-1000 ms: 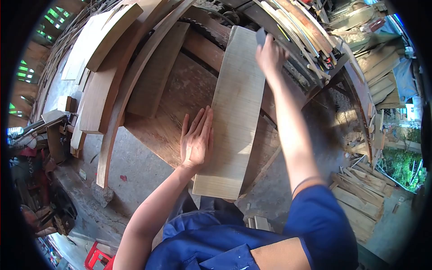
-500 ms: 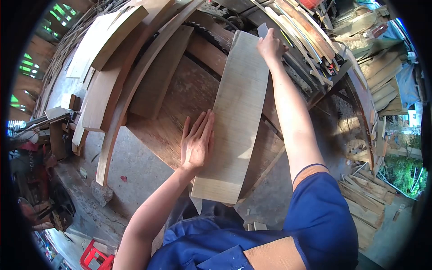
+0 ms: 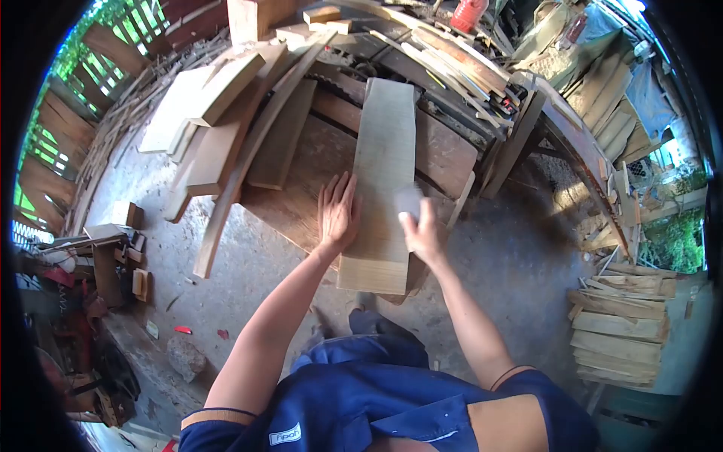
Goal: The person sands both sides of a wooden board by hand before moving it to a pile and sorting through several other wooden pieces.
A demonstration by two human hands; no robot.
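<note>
A long pale wooden board (image 3: 384,143) lies lengthwise before me on a brown wooden worktop (image 3: 294,203). My left hand (image 3: 339,215) rests at the board's left edge with its fingers stretched out, holding nothing. Over the near right part of the board is my right hand (image 3: 424,233), its thumb and fingers closed on a flat grey piece (image 3: 409,200). Motion blurs this piece, and I cannot tell what it is made of.
Thick planks (image 3: 218,158) and long strips lean in a pile at the left. Thin wood strips (image 3: 452,64) lie beyond the board at the right. Stacked offcuts (image 3: 621,324) are on the floor at the far right. A stone (image 3: 186,358) lies at lower left.
My right hand has come from the board's far right corner back toward me, still with the flat grey piece. My left hand stays at the left edge. The camera view has shifted.
</note>
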